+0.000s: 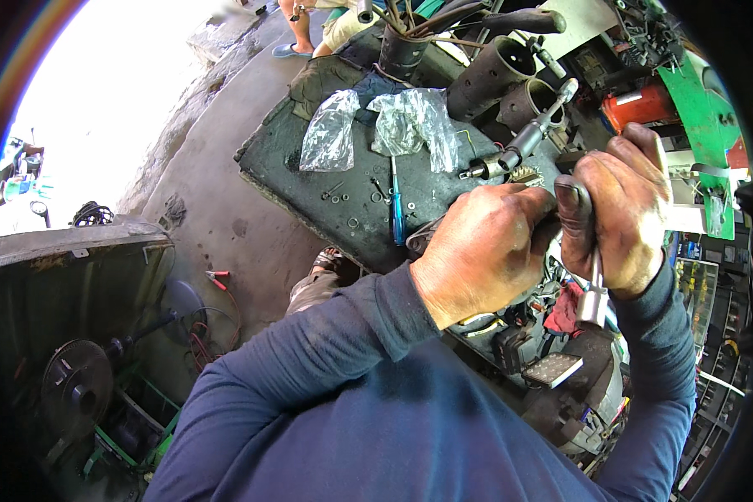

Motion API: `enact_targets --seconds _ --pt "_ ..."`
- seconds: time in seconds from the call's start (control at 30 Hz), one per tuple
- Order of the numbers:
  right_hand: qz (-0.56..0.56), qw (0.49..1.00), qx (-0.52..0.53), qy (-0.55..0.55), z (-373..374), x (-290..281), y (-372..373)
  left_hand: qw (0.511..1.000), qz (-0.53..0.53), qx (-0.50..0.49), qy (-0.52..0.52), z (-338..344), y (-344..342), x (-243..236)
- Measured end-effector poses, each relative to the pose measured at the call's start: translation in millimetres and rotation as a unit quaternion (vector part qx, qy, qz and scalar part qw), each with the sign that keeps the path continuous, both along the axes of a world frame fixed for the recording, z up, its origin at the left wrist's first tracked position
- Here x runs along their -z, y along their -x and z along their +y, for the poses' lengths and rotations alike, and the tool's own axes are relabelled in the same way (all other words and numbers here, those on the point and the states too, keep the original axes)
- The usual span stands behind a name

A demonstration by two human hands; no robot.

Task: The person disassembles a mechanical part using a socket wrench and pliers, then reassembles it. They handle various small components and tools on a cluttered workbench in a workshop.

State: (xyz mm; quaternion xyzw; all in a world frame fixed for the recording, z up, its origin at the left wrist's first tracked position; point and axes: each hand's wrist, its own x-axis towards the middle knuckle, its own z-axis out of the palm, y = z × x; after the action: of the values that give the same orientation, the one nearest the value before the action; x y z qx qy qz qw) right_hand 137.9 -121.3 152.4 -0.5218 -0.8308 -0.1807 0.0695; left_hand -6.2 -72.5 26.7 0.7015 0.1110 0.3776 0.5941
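My right hand is closed around a metal socket wrench, whose socket end sticks out below the palm. Its thumb points upward. Close beside it, my left hand is closed with the fingertips pressed together; whatever they grip is hidden. Beyond my left hand, a blue-handled screwdriver lies on the dark worktable. Small nuts and washers are scattered around it. Two clear plastic bags lie farther back. A grey cylindrical tool rests past my hands.
Dark metal cylinders and a can of tools stand at the table's back. Another person's leg shows beyond. Red clamp leads and a metal disc are at left. Cluttered parts surround a small box below my hands.
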Motion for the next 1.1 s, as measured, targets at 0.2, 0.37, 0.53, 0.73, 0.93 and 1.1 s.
enact_targets --seconds 0.2,0.37,0.53,0.73,0.93,1.1 --pt "-0.028 0.995 -0.092 0.011 10 -11 -3 0.998 0.029 -0.023 -0.057 0 0 0" --pt "-0.045 0.998 -0.018 -0.038 -1 -3 7 0.996 0.000 0.086 -0.036 9 1 8" --pt "0.010 0.999 0.027 -0.032 -4 3 12 0.990 0.054 0.127 0.026 9 -2 7" --pt "0.020 0.997 0.072 -0.015 -5 6 15 0.992 0.064 0.107 0.020 12 -1 4" --pt "0.028 0.976 0.200 -0.082 -9 13 30 0.988 0.075 0.124 0.056 16 -2 2" --pt "0.036 0.987 0.156 -0.011 -11 2 32 0.989 0.073 0.122 0.028 11 -2 5"
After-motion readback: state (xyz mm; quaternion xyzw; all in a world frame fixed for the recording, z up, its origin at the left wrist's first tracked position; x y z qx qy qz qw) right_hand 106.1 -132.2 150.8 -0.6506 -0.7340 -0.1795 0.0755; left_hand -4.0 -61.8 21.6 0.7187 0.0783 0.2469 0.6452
